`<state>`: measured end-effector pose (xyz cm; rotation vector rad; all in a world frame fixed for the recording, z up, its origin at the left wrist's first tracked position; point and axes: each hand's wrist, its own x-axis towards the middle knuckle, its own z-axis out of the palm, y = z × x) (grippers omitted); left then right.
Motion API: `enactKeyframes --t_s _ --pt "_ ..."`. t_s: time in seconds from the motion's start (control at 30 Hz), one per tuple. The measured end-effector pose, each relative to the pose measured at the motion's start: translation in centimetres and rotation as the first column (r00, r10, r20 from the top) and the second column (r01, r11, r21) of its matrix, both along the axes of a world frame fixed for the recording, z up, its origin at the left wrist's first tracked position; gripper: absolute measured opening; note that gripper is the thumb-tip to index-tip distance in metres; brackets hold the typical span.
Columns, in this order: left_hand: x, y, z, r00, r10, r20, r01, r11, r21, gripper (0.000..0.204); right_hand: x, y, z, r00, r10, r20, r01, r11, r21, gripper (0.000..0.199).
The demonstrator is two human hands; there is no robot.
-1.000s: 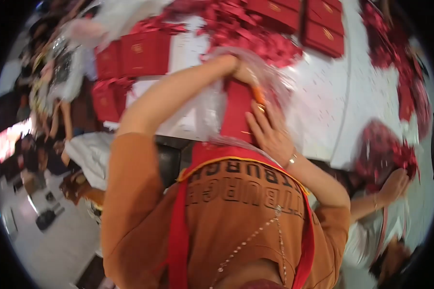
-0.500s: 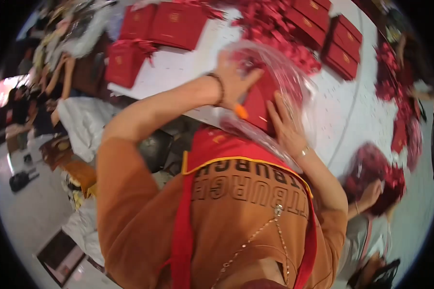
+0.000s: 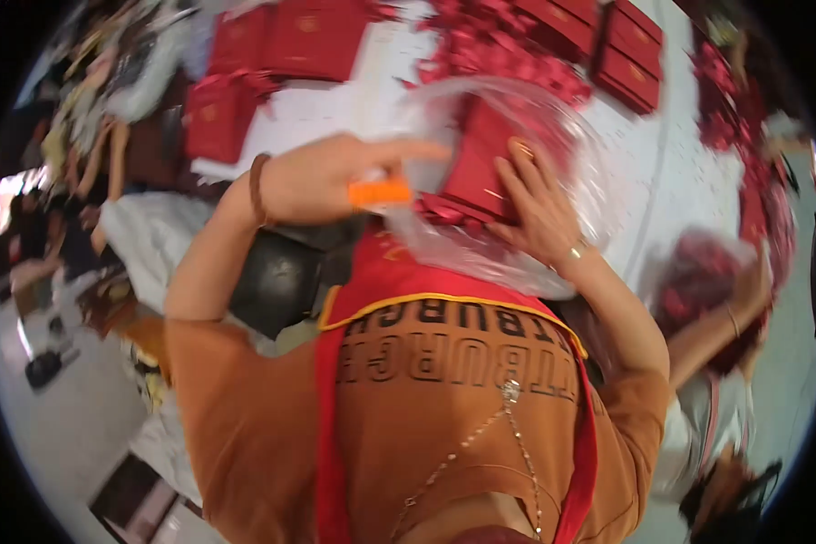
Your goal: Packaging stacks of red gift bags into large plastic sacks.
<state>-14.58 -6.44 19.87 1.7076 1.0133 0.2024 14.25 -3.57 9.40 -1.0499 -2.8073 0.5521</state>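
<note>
A red box [image 3: 482, 168] lies tilted inside a clear plastic bag [image 3: 567, 231] on the table in front of me. My right hand [image 3: 539, 204] rests on the box with its fingers spread. To the left of the bag is my left hand [image 3: 322, 177], its index finger stretched toward the bag's edge. An orange piece [image 3: 381, 192] covers or sits at that hand's thumb; which one I cannot tell. Its other fingers are mostly hidden. Some red ribbon [image 3: 449, 210] shows at the near end of the box.
Red boxes [image 3: 317, 41] with gold emblems stand at the far left of the white table [image 3: 322, 113]. A heap of red ribbons [image 3: 508, 54] and more red boxes [image 3: 627, 54] lie beyond the bag. At the right, another person's hand [image 3: 751, 290] is at a bag of red items [image 3: 694, 272].
My left hand has come off the box and moved left toward me. The bag lies more spread around the box. My right hand stays on the box; the other person's hand moved farther up.
</note>
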Motion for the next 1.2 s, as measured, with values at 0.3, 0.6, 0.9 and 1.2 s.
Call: enactKeyframes --t_s 0.3,0.6,0.9,1.2 --pt "-31.2 -6.6 -17.1 -0.006 1.000 0.006 -0.813 -0.009 0.583 0.059 0.1 -0.9 0.3 0.999 0.043 0.004 -0.043 0.999 0.026 0.087" --pt "-36.5 -1.5 -21.5 0.334 0.931 -0.145 -0.943 0.333 -0.032 0.083 -0.4 -0.6 0.6 0.994 0.000 0.108 -0.009 0.996 0.085 0.093" --pt "-40.4 -0.6 -23.0 0.459 0.842 -0.282 -0.885 0.461 -0.066 0.087 -1.4 -1.0 1.0 0.983 -0.049 0.177 0.035 0.996 0.081 0.093" --pt "-34.5 -4.9 -18.1 0.361 0.927 0.098 -0.883 0.374 -0.283 0.051 -1.6 -1.5 1.2 0.988 -0.023 0.155 0.005 0.994 0.111 0.089"
